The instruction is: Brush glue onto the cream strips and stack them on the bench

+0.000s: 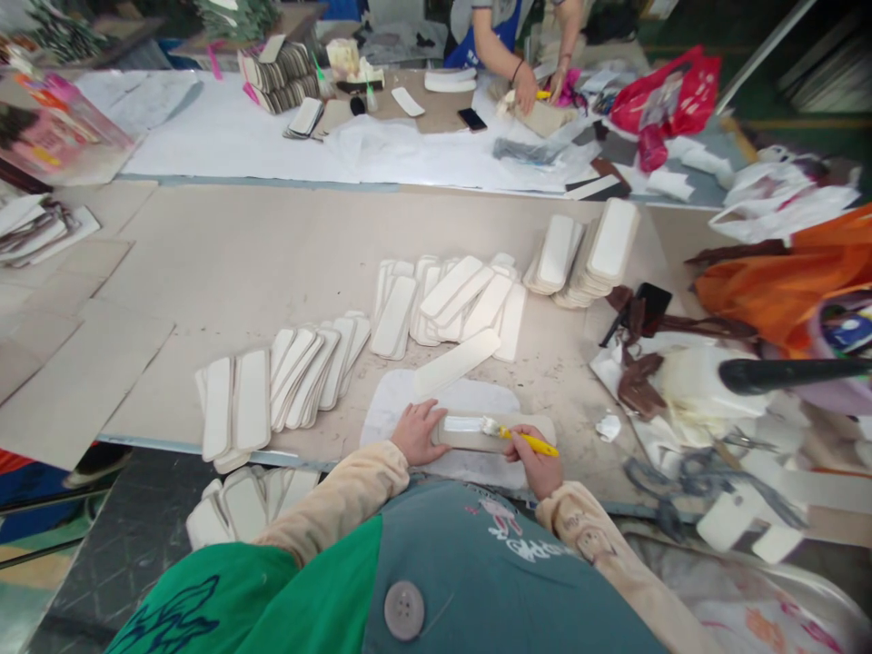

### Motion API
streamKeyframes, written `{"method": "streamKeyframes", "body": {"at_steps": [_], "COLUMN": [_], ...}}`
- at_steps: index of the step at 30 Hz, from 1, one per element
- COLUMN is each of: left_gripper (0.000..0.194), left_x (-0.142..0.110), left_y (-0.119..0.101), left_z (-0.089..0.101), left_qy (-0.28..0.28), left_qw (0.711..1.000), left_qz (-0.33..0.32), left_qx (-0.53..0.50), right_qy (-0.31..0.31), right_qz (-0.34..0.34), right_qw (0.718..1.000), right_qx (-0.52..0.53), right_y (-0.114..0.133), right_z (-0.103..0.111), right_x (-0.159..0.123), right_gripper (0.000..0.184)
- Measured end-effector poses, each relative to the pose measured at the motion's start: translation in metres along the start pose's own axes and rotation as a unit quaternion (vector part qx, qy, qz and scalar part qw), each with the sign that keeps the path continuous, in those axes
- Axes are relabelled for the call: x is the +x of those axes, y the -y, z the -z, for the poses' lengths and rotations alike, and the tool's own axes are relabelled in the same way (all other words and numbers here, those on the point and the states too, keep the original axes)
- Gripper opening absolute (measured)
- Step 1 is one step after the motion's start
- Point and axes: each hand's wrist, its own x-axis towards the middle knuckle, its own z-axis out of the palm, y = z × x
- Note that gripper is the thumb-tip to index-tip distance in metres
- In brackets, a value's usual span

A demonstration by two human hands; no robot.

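In front of me a beige oblong panel with rounded ends (545,423) lies on a white sheet (385,409). My left hand (418,432) holds the panel's left end, thumb along the near edge and fingers at the far edge. In my right hand (540,463) is a paintbrush with a yellow handle (541,445). Its white bristles touch the panel, where a wet-looking whitish strip (463,425) shows. Just beyond, another pale panel (456,361) lies slanted, partly on the sheet. What coats the bristles I cannot make out.
Stacks of similar panels stand left (252,400), ahead (470,295) and far right (613,241). A whitish tub (688,386), a black bar (783,372) and an orange bag (763,291) crowd the right. Across the table a co-worker's hands (528,88) handle something beside a red bag (671,100).
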Motion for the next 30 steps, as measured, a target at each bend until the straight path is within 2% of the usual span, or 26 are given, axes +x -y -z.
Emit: {"method": "streamKeyframes", "body": {"at_steps": [10, 15, 18, 22, 26, 30], "left_gripper": [0.074, 0.074, 0.076, 0.079, 0.079, 0.077], "left_x": [0.000, 0.000, -0.001, -0.001, -0.001, -0.001], "left_y": [0.001, 0.001, 0.000, -0.001, -0.001, 0.000], "left_z": [-0.004, 0.000, 0.004, 0.009, 0.008, 0.007], "left_qy": [-0.011, -0.007, 0.006, 0.020, 0.019, 0.015], "left_qw": [1.000, 1.000, 1.000, 1.000, 1.000, 1.000], "left_qz": [0.004, 0.001, -0.003, 0.000, -0.005, -0.012], "left_qx": [0.004, 0.009, 0.013, 0.015, 0.013, 0.015], "right_qy": [-0.124, -0.173, -0.159, -0.023, 0.104, 0.166], "right_qz": [-0.009, -0.017, -0.003, 0.024, 0.030, 0.028], "right_qw": [0.992, 0.983, 0.986, 0.999, 0.993, 0.985], "right_qx": [-0.015, -0.053, -0.046, 0.014, 0.037, 0.029], "right_y": [-0.018, -0.026, -0.020, -0.001, 0.010, 0.006], "right_z": [0.070, 0.087, 0.075, 0.030, -0.018, -0.040], "right_x": [0.003, 0.001, -0.003, -0.011, -0.013, -0.009], "right_gripper": [0.036, 0.043, 0.044, 0.036, 0.031, 0.030]}}
